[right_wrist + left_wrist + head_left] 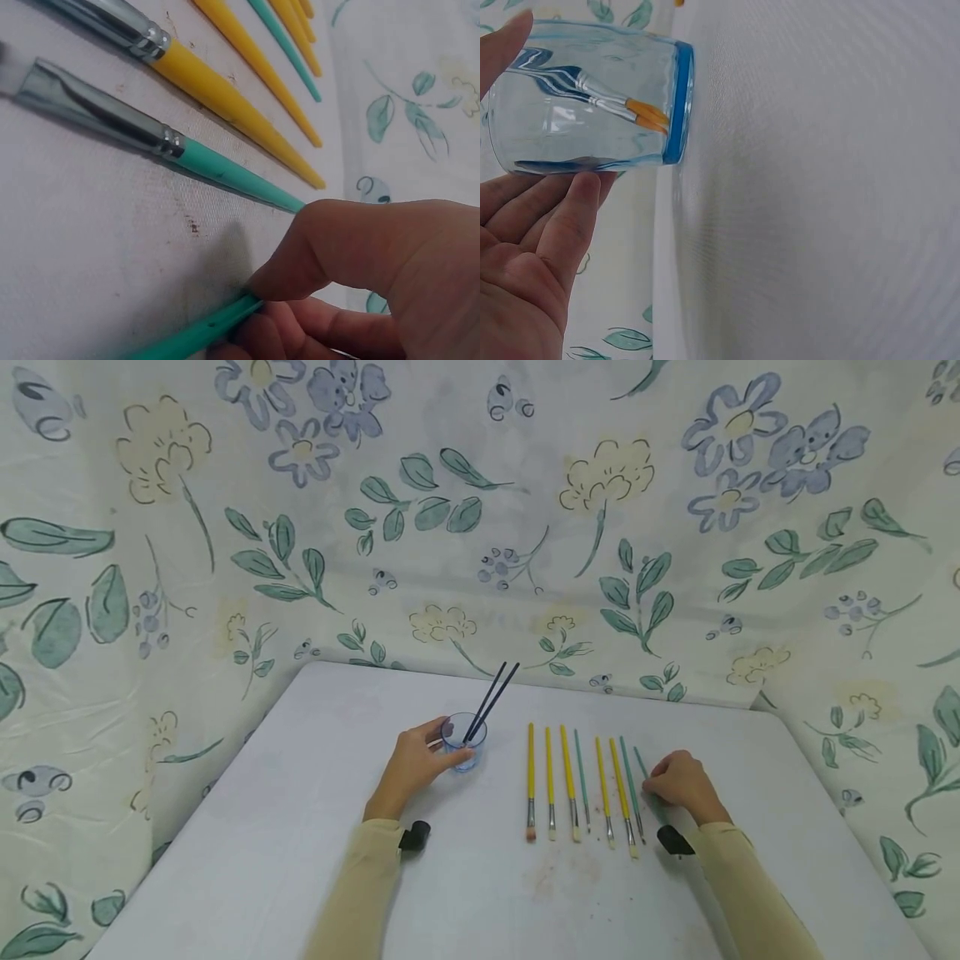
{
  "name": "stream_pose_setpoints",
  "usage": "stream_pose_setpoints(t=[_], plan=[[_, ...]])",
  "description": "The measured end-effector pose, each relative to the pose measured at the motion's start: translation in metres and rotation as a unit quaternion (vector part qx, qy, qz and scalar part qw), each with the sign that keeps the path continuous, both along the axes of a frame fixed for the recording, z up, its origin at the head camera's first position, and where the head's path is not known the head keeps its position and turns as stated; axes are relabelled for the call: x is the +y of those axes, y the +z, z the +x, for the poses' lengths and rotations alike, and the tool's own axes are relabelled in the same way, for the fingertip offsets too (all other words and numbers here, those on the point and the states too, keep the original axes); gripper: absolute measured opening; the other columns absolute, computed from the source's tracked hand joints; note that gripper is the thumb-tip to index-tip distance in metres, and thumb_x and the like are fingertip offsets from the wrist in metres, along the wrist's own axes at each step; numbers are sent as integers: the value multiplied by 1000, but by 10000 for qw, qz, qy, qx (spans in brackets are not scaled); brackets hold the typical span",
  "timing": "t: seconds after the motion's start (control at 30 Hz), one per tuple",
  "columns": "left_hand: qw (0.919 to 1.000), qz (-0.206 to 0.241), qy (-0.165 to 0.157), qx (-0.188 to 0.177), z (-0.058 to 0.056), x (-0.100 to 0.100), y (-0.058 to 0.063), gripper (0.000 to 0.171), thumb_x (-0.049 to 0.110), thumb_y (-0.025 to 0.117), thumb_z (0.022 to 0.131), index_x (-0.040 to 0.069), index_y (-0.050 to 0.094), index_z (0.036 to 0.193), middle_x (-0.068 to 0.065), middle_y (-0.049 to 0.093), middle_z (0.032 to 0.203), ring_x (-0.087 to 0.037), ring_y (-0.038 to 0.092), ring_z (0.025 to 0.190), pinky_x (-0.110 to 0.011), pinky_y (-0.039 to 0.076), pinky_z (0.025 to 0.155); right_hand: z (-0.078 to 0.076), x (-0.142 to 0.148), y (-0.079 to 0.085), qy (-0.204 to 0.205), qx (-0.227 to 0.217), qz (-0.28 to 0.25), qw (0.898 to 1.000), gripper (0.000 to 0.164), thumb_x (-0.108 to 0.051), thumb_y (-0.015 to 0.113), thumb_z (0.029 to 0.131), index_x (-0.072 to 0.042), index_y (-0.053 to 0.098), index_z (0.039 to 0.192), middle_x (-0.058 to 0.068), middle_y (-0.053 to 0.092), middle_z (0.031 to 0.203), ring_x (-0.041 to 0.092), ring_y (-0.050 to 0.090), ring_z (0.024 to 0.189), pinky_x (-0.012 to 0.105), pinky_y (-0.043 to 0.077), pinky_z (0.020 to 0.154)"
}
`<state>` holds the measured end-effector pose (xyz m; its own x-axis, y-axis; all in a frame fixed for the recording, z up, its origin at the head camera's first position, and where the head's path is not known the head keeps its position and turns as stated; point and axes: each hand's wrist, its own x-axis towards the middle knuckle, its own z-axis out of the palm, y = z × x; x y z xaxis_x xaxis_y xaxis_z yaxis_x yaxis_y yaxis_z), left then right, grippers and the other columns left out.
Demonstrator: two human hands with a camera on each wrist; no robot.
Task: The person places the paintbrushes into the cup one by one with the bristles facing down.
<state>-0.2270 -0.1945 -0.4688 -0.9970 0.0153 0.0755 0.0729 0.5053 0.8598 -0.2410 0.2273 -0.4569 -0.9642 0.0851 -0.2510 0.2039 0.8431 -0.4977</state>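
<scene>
My left hand (416,764) grips a clear blue-tinted glass (465,763), thumb on one side and fingers on the other. Two paintbrushes with dark handles (495,697) lean in it; the left wrist view shows their orange bristles (646,112) down by the blue base. At the right end of a row of brushes, my right hand (684,787) pinches a teal paintbrush (187,337) by its handle between thumb and fingers. Its lower part is mostly hidden by the hand and wrist in the head view. Beside it lies another teal paintbrush (225,169), flat on the table.
Left of the right hand, several yellow paintbrushes (550,768) and another thin teal one (581,768) lie roughly parallel, bristles toward me. Faint reddish stains (547,877) mark the white tabletop (285,793). A floral cloth (480,568) hangs behind and at the sides.
</scene>
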Motion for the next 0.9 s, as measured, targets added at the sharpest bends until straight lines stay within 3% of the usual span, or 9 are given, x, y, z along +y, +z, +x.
stream_pose_setpoints(t=[0.2, 0.43, 0.7, 0.9], plan=[[10000, 62, -15, 55, 1, 0, 0, 89, 43, 88, 81, 1, 51, 150, -21, 59, 149, -38, 63, 132, -43, 55, 110, 2, 1, 3, 45, -96, 11, 9999, 29, -16, 73, 88, 8, 67, 103, 15, 68, 86, 22, 63, 74, 25, 51, 59], [9999, 74, -35, 103, 1, -1, 1, 88, 40, 88, 81, 0, 50, 150, -22, 60, 148, -38, 63, 132, -44, 55, 110, 3, 9, 5, -132, -198, -414, 9989, 34, -20, 71, 90, 9, 68, 109, 16, 70, 93, 22, 64, 79, 26, 53, 64], [9999, 44, -76, 148, 0, -2, -1, 89, 40, 88, 82, -1, 50, 150, -22, 59, 148, -38, 63, 133, -43, 55, 110, -1, 14, 6, -353, -140, -1099, 9932, 39, -18, 67, 92, 10, 64, 119, 25, 70, 111, 23, 72, 86, 33, 65, 73], [9999, -2, -50, 125, 1, -1, 1, 88, 41, 88, 82, 0, 50, 150, -22, 59, 148, -38, 63, 132, -44, 55, 109, 1, 12, 12, -412, -81, -1457, 9884, 41, -19, 65, 94, 9, 61, 124, 27, 68, 119, 25, 74, 91, 36, 66, 79]])
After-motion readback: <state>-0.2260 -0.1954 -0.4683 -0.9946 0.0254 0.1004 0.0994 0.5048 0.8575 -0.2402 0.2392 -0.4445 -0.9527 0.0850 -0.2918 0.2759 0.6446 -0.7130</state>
